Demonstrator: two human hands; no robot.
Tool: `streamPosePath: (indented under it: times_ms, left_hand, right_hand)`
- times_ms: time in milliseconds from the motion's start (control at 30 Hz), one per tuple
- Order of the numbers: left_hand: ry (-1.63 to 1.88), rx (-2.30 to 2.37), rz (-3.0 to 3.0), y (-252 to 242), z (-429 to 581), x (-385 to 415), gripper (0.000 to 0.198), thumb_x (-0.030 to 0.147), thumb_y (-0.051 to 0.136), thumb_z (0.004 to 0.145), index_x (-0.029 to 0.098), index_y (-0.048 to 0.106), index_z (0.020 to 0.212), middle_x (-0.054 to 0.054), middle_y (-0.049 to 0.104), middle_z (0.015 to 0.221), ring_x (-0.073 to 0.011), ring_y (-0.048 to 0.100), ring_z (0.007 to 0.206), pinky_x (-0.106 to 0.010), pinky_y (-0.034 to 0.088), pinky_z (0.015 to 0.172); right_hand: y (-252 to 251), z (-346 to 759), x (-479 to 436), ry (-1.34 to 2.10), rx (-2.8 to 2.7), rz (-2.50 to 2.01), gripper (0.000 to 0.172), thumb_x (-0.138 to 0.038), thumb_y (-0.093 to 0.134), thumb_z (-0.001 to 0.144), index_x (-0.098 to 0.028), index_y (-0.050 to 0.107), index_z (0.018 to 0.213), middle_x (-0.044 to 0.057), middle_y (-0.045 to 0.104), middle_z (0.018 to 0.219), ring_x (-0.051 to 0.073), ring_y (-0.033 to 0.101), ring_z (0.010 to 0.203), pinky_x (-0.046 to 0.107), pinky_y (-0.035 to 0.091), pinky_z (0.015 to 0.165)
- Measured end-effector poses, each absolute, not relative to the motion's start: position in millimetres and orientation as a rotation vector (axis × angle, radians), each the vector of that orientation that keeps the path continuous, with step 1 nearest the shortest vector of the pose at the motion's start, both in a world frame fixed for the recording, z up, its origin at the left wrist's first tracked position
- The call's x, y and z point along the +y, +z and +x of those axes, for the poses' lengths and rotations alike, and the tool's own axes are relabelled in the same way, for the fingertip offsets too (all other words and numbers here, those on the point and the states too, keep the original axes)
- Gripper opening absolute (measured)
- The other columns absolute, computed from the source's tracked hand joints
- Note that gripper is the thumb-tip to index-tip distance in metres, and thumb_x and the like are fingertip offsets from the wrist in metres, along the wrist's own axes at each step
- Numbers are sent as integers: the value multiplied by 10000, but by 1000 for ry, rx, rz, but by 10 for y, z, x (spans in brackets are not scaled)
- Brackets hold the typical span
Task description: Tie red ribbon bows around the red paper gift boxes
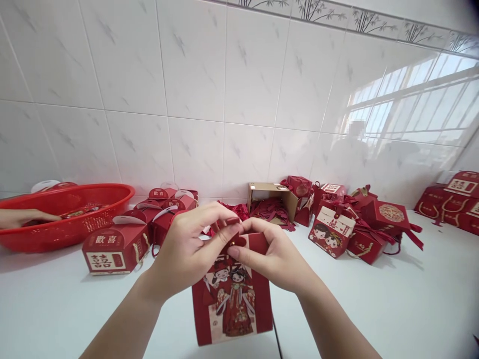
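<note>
A red gift box (237,309), printed with a couple in traditional wedding dress, stands in front of me on the white table. At its top, my left hand (194,249) pinches a dark red strap (238,241) between thumb and fingers. Closed from the other side, my right hand (273,257) presses its thumb on the same strap, with its fingers behind the box's upper edge. A tiny gold dot shows by the right thumb tip. My fingers cover most of the box top, so how the strap is fastened there is hidden.
Left, another person's hand (30,217) reaches into a red plastic basket (123,192). Handled red boxes (108,249) stand beside it. Behind my hands is an open cardboard box (290,202) of dark red pieces. More gift boxes (331,232) pile up right, with red bags (449,204) beyond.
</note>
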State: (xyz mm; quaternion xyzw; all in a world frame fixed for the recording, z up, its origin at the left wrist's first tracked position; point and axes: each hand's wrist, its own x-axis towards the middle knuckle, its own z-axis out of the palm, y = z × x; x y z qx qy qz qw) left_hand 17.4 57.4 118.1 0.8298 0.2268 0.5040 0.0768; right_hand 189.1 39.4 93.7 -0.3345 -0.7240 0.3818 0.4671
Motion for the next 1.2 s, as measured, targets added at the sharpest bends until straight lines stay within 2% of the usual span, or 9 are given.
streamPosePath:
  times_ms: [133,200,300,500,633,800,900,1033,1200]
  left_hand:
    - [1510,706,2449,1188,156,566,77,171,574,849,200,634,810,-9,634,747,-128,588,689,-246,495,633]
    - [1563,744,2431,1177,159,577,77,167,589,838,211,646,867,-21,644,855,-144,603,788,-254,506,676]
    - [1759,803,2330,1175,154,595,203,159,616,815,237,644,1001,-39,605,1056,-168,588,937,-278,516,751]
    - [1923,700,2160,1229,90,582,153,133,624,803,219,655,926,-30,593,1007,-159,582,925,-259,535,702]
    - [1947,715,2195,1230,74,585,150,112,620,805,217,665,902,-28,602,1003,-153,585,947,-237,531,675]
    - [1914,810,2235,1248,57,595,116,130,635,791,219,671,857,-16,622,972,-159,598,947,-263,521,756]
    - [1932,988,2099,1294,12,609,43,184,660,760,195,672,800,-17,650,910,-154,622,849,-264,525,730]
    - [1898,1477,1860,1337,-207,765,135,276,693,723,206,694,837,0,692,799,-147,626,699,-240,504,607]
    - [1591,1880,1918,1187,-661,1269,249,370,680,713,178,693,870,-27,709,834,-209,643,796,-247,484,586]
  right_hand:
    - [1007,2050,414,721,-1925,-877,169,-362,686,763,-207,654,822,20,639,853,160,560,786,297,447,736]
    - [1044,2164,439,668,-1940,-934,211,-389,682,761,-188,669,701,27,633,783,150,545,721,281,435,670]
    - [1068,2414,512,683,-1806,-1100,242,-416,689,735,-175,704,723,35,649,723,134,534,614,255,406,542]
    - [816,3189,916,343,-1141,-1603,286,-388,705,656,-121,721,757,37,605,474,153,519,408,261,354,391]
    - [601,3563,1152,248,-945,-1644,261,-293,685,628,-106,725,805,109,702,623,216,639,528,294,467,464]
    - [686,3547,1069,201,-937,-1588,336,-351,652,667,-120,723,900,127,728,766,245,680,700,302,501,558]
    - [829,3373,921,216,-997,-1502,348,-386,663,679,-129,719,907,113,721,768,240,676,702,308,504,577]
    - [967,3122,757,245,-1155,-1451,320,-407,672,698,-148,727,877,96,717,786,215,650,684,295,488,567]
    - [1015,2914,689,277,-1319,-1487,322,-424,656,728,-160,730,898,82,715,778,190,619,663,281,467,562]
